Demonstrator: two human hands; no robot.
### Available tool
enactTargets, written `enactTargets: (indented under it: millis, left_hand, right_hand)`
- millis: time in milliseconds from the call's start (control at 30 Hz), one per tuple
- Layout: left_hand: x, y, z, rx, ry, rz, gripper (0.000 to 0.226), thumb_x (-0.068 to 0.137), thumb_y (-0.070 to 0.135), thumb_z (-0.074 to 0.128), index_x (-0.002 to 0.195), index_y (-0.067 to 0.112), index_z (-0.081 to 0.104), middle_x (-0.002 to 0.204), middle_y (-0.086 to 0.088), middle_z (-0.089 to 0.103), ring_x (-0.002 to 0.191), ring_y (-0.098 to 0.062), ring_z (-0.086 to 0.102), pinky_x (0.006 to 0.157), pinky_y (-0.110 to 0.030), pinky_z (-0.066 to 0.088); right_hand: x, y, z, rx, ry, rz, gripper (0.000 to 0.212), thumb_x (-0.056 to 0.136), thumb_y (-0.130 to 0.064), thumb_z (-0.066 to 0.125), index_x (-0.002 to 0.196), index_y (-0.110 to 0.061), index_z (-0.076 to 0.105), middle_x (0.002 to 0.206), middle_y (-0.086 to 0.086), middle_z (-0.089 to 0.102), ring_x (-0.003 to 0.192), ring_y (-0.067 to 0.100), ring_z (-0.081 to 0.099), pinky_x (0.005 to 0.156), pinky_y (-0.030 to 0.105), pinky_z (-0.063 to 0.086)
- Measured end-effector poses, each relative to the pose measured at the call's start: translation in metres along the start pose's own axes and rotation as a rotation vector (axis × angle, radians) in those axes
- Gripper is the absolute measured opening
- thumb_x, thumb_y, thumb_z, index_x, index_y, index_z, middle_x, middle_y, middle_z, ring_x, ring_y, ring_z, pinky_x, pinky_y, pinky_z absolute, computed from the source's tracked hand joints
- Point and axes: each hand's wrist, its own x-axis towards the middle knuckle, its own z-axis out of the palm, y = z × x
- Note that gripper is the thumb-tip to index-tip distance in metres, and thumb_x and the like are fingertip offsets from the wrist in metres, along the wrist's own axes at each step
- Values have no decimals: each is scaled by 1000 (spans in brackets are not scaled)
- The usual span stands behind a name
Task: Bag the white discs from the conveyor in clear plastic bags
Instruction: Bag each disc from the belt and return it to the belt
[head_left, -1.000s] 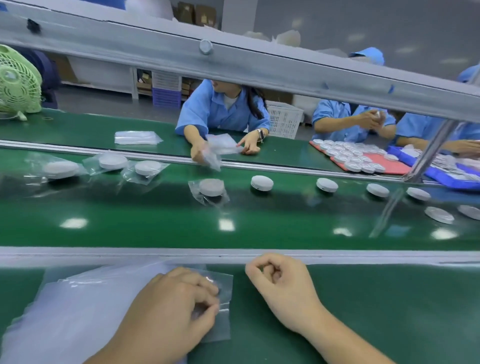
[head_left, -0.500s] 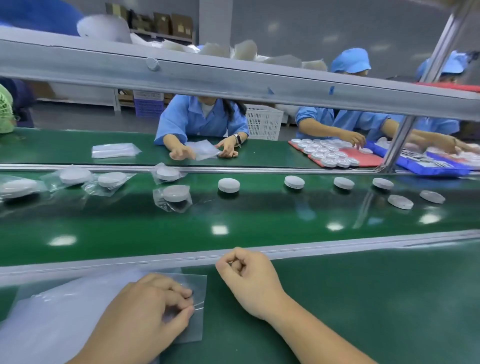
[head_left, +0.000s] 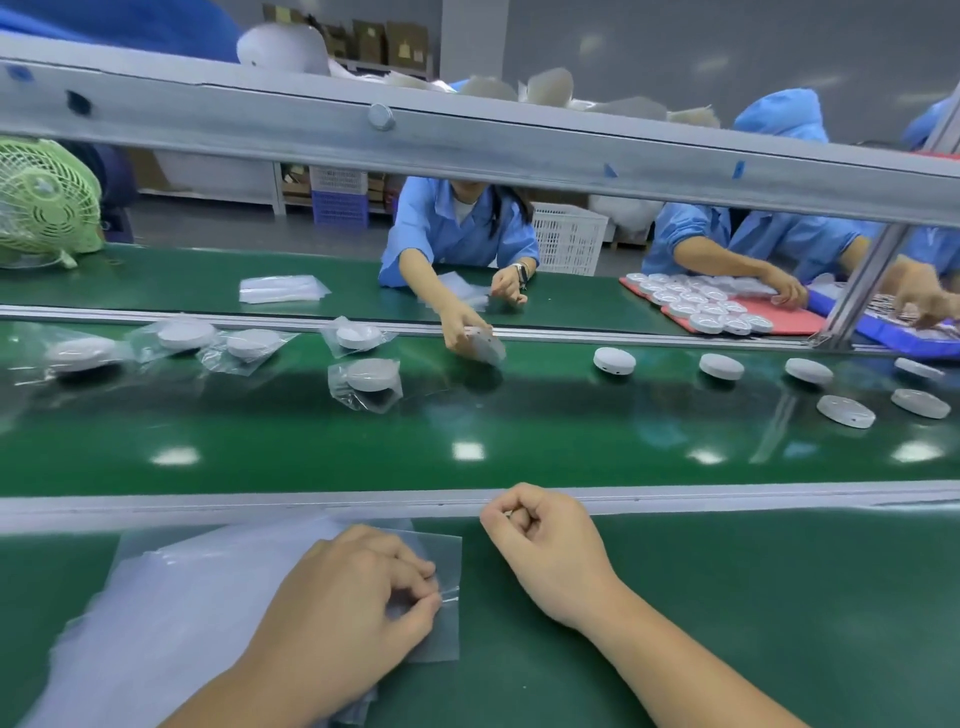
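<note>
Worker (head_left: 457, 228) opposite has reached onto the conveyor (head_left: 467, 431) and now holds the disc that lay bare mid-frame before. Lower centre: left hand (head_left: 353, 597), grip pinching the top clear bag (head_left: 441, 639) of the bag stack (head_left: 182, 597) on the desk (head_left: 727, 597). Beside it, right hand (head_left: 540, 545), grip curled tight and holding nothing. Bare white discs (head_left: 614, 359) sit centre right on the conveyor, bagged discs (head_left: 371, 375) to the left.

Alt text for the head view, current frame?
The person's left hand pinches the edge of a clear bag atop a stack on the near bench, while the right hand rests beside it, curled and empty. Beyond, a green conveyor carries bagged discs at left and bare white discs at right; workers in blue work opposite.
</note>
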Motion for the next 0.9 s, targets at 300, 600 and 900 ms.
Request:
enactTargets:
  millis: [300,600,900]
  left_hand:
    - [-1,6,1,38,-23,-14,23,85,61,55,91,50,75,97,41,61,108,14,44,95,-16,37]
    - [-5,14,3,53,-53,6,27,87,60,54,96,48,76,103,39,62,109,10,44,97,-21,41]
    - [-7,13,5,48,-45,4,31,84,62,47,92,48,73,102,38,63,108,7,46,97,-23,42]
  right_hand:
    - [1,-1,2,-94,-10,-13,8,91,-41,62,84,-42,64,54,-12,50,53,5,45,54,16,39]
    - [-4,-3,3,-191,-13,-22,17,87,-46,59,76,-35,65,54,-13,54,52,5,49,56,24,43]
    - [-8,-5,3,-231,-6,-21,19,86,-46,59,75,-31,64,54,-14,55,52,6,48,54,21,40]
